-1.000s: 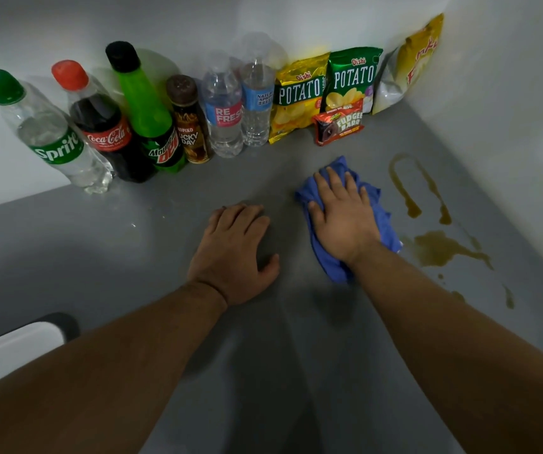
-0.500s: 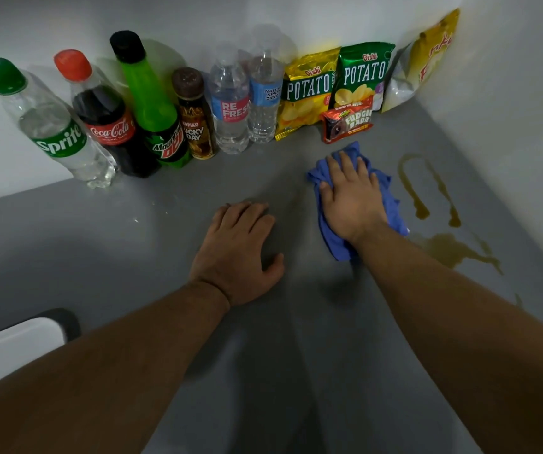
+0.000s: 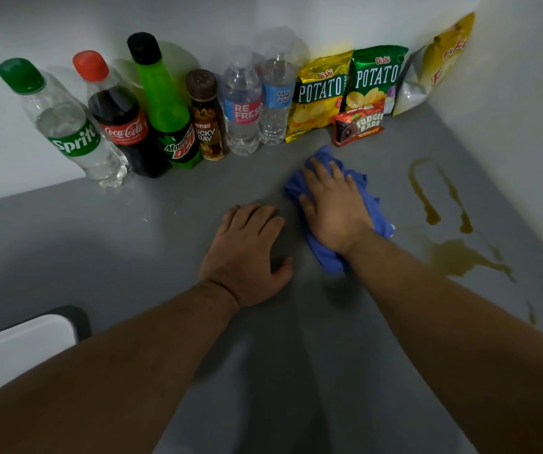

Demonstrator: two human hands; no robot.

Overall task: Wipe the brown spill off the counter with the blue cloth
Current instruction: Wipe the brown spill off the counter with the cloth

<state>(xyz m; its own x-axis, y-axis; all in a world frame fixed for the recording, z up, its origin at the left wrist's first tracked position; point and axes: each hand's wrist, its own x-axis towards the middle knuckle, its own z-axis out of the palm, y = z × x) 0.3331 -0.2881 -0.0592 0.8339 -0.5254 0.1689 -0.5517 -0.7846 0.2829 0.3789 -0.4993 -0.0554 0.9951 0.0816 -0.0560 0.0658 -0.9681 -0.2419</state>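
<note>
A crumpled blue cloth [image 3: 324,257] lies on the grey counter [image 3: 165,244], left of the spill. My right hand [image 3: 335,208] presses down on it, fingers spread over the cloth. The brown spill [image 3: 457,257] is a puddle to the right of the cloth, with a thin loop-shaped trail [image 3: 427,191] behind it and small drops toward the front right. A faint smear lies between cloth and puddle. My left hand [image 3: 247,253] rests flat on the counter, palm down and holding nothing, just left of the cloth.
Along the back wall stand several bottles: Sprite [image 3: 73,142], Coca-Cola [image 3: 122,132], Mountain Dew [image 3: 171,126], Kopiko [image 3: 207,126] and two water bottles [image 3: 242,109]. Snack bags [image 3: 321,93] and a Fudgee Barr pack [image 3: 358,126] sit behind the cloth. A white wall [image 3: 525,142] borders the right.
My right hand has slid the cloth a little to the left, off the puddle's edge, leaving a faint smear there. The left hand has stayed in place.
</note>
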